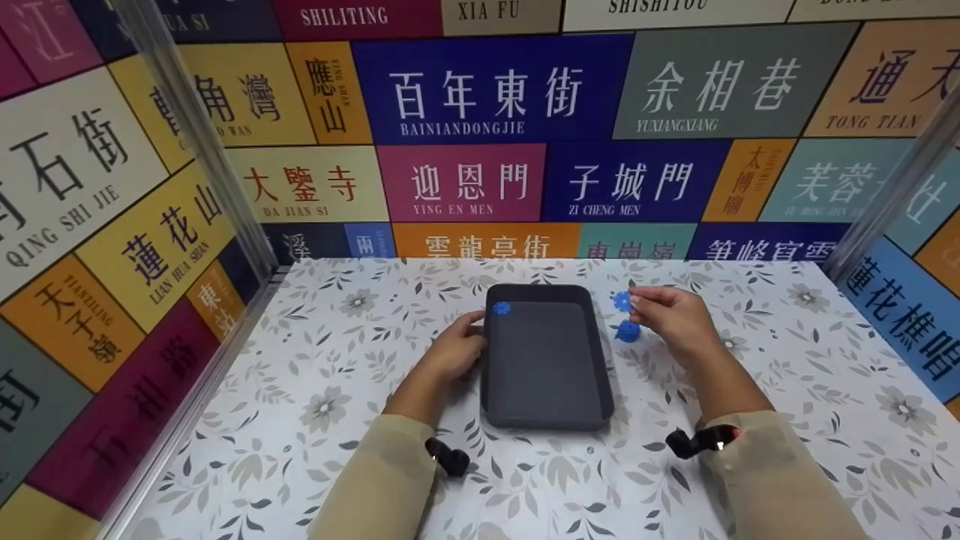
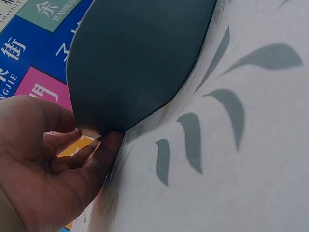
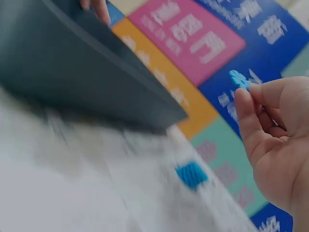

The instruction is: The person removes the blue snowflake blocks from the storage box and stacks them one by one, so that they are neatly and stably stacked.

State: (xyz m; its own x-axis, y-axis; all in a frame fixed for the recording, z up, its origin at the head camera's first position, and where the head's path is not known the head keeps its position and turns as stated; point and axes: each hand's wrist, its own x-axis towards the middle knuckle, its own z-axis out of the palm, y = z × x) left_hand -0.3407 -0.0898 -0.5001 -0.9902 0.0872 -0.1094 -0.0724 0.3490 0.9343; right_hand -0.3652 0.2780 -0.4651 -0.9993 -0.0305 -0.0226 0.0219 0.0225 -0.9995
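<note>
A dark grey rectangular tray (image 1: pixel 546 367) lies on the table, with one blue snowflake-shaped disc (image 1: pixel 502 308) in its far left corner. At the tray's left side, my left hand (image 1: pixel 454 349) holds the wall; the left wrist view shows its thumb and fingers at the edge. My right hand (image 1: pixel 675 315) pinches a second blue snowflake disc (image 3: pixel 238 79) between thumb and fingertips, raised beyond the tray's right rim. Just below that hand, a small stack of blue discs (image 1: pixel 628 331) sits on the table to the right of the tray.
The table (image 1: pixel 315 465) has a white cloth with grey leaves and flowers. Behind it rises a wall of coloured street-name signs (image 1: pixel 491 90), continuing down both sides. A dark camera is strapped to each wrist, over beige sleeves (image 1: pixel 382 480).
</note>
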